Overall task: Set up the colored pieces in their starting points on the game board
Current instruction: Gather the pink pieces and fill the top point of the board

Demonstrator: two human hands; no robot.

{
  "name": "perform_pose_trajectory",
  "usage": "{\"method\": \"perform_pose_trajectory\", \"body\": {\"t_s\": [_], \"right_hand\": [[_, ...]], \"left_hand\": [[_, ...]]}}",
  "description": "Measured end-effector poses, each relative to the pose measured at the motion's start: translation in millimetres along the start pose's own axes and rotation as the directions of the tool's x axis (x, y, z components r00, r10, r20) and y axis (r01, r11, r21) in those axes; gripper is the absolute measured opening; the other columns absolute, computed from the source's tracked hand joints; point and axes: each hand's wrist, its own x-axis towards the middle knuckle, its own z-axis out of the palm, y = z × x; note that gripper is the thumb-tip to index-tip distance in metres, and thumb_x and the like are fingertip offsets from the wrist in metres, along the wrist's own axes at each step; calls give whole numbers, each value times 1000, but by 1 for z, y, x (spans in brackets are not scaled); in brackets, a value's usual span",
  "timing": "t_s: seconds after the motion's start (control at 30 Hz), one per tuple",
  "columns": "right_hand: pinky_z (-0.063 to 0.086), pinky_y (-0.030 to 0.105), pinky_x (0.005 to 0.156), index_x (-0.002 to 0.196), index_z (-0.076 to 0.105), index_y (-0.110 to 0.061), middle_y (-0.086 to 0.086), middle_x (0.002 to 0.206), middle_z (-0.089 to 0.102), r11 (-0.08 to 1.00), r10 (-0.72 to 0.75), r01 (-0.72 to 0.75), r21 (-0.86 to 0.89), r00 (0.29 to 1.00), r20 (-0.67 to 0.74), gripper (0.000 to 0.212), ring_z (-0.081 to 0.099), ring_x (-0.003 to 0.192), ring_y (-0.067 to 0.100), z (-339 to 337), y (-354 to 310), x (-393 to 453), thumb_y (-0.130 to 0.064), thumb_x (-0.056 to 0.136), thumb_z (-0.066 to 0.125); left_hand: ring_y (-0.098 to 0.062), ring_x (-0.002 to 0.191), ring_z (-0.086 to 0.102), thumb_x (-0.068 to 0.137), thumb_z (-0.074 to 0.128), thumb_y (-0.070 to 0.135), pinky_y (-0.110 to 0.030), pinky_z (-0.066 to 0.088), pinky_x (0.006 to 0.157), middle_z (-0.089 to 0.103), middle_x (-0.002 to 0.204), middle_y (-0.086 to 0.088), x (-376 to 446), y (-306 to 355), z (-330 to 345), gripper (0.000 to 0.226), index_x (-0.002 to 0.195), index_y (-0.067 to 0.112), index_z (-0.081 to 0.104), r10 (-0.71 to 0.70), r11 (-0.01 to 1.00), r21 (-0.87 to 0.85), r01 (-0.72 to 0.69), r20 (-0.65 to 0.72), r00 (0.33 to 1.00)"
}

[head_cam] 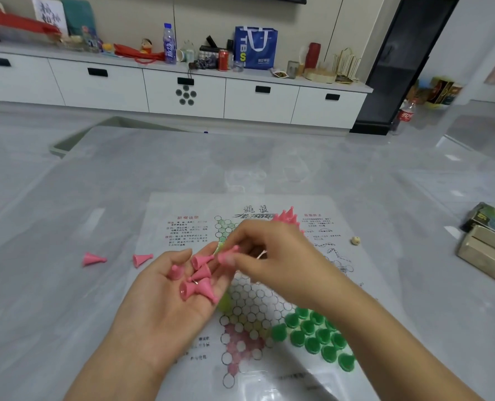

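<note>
A paper game board (182, 209) with a star of printed circles lies on the table. My left hand (171, 302) is cupped palm up over the board's left side and holds several pink cone pieces (200, 280). My right hand (272, 256) pinches one pink piece (228, 256) at its fingertips, right above the left palm. Several pink pieces (288, 217) stand in the far point of the star, partly hidden behind my right hand. Several green pieces (315, 337) stand in the near right point. Two pink pieces (93, 259) (142, 259) lie on their sides left of the board.
A small die (355, 241) rests on the board's right margin. Cardboard boxes (489, 250) sit at the table's right edge. A yellow-green piece (224, 303) peeks out under my left hand. A white cabinet (182, 91) with bottles and a blue bag stands beyond the table.
</note>
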Motion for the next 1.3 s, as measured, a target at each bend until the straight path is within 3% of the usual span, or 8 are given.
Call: {"method": "perform_pose_trajectory", "body": {"t_s": [0.1, 0.23, 0.3, 0.4, 0.53, 0.67, 1.17, 1.3], "right_hand": [[55, 16, 66, 88, 60, -26, -8, 81, 67, 996, 80, -73, 58, 989, -124, 6, 64, 69, 2, -26, 10, 9, -29, 83, 61], [58, 27, 61, 91, 60, -15, -7, 80, 66, 972, 112, -156, -174, 964, -241, 8, 67, 68, 12, -51, 38, 37, -22, 86, 60], [57, 35, 68, 91, 61, -14, -2, 82, 66, 916, 89, -147, -374, 982, -167, 5, 67, 74, 22, -52, 52, 52, -16, 88, 58], [51, 31, 59, 90, 61, -16, -3, 90, 56, 824, 40, -43, -566, 999, -18, 6, 60, 71, 17, -44, 65, 65, -20, 88, 58], [40, 27, 68, 100, 62, -16, -1, 106, 49, 662, -22, 67, -746, 997, 71, 17, 44, 101, 16, -34, 71, 73, -27, 87, 58], [40, 28, 72, 103, 61, -14, 2, 110, 49, 616, -3, 85, -783, 994, 105, 20, 41, 106, 18, -30, 73, 76, -27, 89, 56], [47, 33, 78, 101, 60, -11, 4, 107, 50, 629, 23, 65, -775, 994, 103, 15, 43, 103, 19, -27, 77, 77, -19, 91, 53], [44, 29, 75, 110, 57, -13, 4, 111, 49, 640, 33, 66, -766, 993, 113, 22, 43, 105, 19, -29, 75, 77, -21, 90, 53]], "left_hand": [[-31, 87, 67, 69, 49, 1, -43, 58, 62, 67, 100, -27, 1, 3, 0, 44, 112, -6, 58, 34, 999, 10, -33, -119, 992], [-17, 49, 64, 76, 48, 0, -20, 52, 42, 69, 70, -22, 2, 6, -2, 22, 94, -4, 59, 119, 992, 68, -109, -172, 978], [-10, 43, 56, 79, 48, 4, -15, 45, 37, 68, 66, -17, 4, 7, -2, 16, 90, -2, 58, 141, 987, 106, -123, -183, 973], [-7, 41, 50, 81, 49, 8, -12, 40, 35, 68, 64, -11, 8, 8, -4, 16, 90, 0, 58, 145, 982, 143, -121, -176, 974], [-6, 41, 48, 71, 52, 8, -11, 39, 36, 68, 64, -10, 9, 9, -4, 21, 90, 1, 58, 141, 981, 153, -116, -162, 977], [-6, 47, 46, 59, 54, 9, -11, 39, 37, 68, 66, -10, 8, 10, -3, 32, 89, 1, 58, 150, 979, 165, -122, -167, 975], [-8, 41, 48, 59, 53, 9, -12, 39, 36, 67, 66, -11, 6, 10, -2, 31, 88, 1, 58, 155, 975, 184, -126, -156, 976], [-9, 43, 49, 60, 53, 9, -13, 41, 37, 67, 67, -12, 5, 10, -3, 32, 90, 0, 59, 160, 976, 168, -135, -140, 977]]}}
